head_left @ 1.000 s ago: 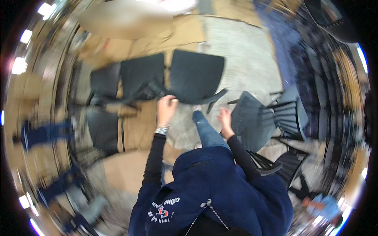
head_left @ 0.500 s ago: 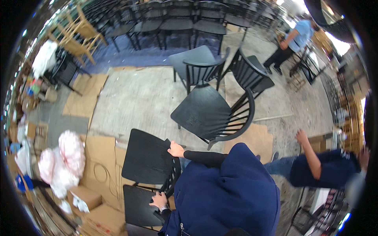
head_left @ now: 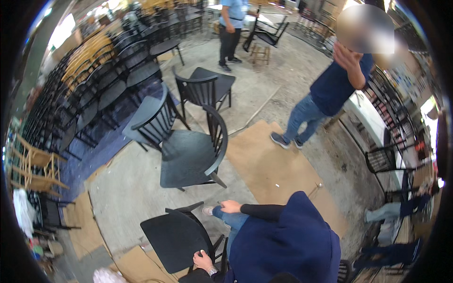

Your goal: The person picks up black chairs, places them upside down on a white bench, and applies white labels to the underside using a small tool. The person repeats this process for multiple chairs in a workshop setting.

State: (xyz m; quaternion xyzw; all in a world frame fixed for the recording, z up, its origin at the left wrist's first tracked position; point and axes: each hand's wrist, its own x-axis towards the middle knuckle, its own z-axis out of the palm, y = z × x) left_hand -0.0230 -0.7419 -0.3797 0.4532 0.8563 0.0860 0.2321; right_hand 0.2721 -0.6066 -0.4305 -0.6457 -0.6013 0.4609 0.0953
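In front of me on the left is a black wooden chair (head_left: 177, 238), its smooth seat tilted toward me and part of its frame hidden by my body. My left hand (head_left: 203, 261), with a band at the wrist, curls its fingers on the near edge of that seat. Over my jeans-clad knee, just past the end of the chair's curved rail, is my right hand (head_left: 231, 206). Its fingers are drawn together, with a small dark bit at the tips that I cannot identify. Beyond stands a black spindle-back chair (head_left: 188, 158), apart from both hands.
Two more black chairs, a near one (head_left: 150, 118) and a farther one (head_left: 205, 85), stand behind it. Flat cardboard (head_left: 264, 155) covers floor on the right. A person in navy (head_left: 325, 89) stands at its far edge; another in light blue (head_left: 231, 33) is farther back. Chair rows (head_left: 113, 89) fill the left.
The view has swung right. My right hand has left the near chair's seat area and is now over my knee. My left hand still rests at a black seat; the person in navy now stands farther off.
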